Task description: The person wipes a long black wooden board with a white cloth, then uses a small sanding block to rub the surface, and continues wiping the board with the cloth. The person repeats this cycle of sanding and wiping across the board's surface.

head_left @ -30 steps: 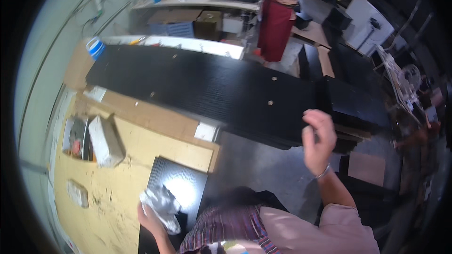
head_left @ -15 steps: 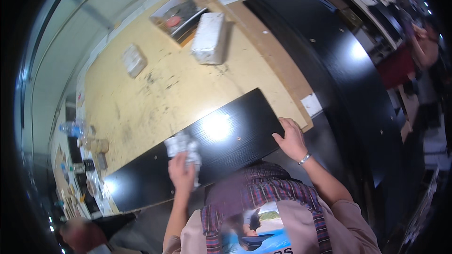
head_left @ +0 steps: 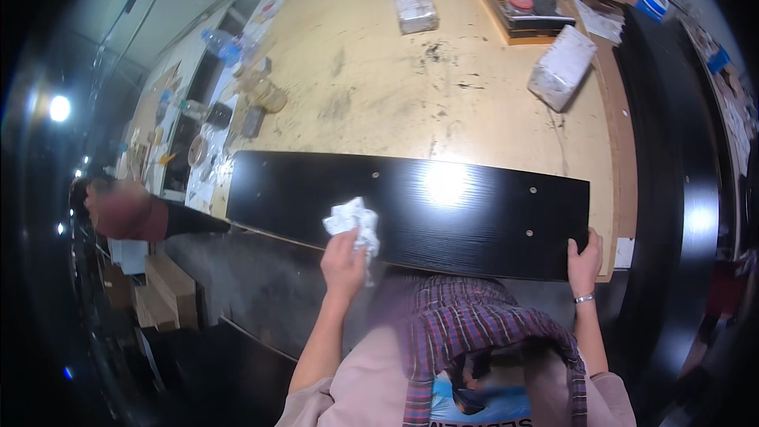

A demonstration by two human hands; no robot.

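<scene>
Yellow worktable (head_left: 356, 103), black board (head_left: 447, 225), left hand (head_left: 344, 263) clutching white cloth (head_left: 349, 217), right hand (head_left: 585, 266) clasping the board's corner

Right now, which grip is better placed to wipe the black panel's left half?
Left, likely: the left grip holds a white cloth over that half of the black panel, while the right grip is at the panel's near right corner.

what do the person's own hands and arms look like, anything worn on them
Both the left hand and the right hand are ungloved. A thin silvery band circles the right wrist. The loose sleeves are pale pinkish beige and short, leaving the forearms uncovered.
</scene>
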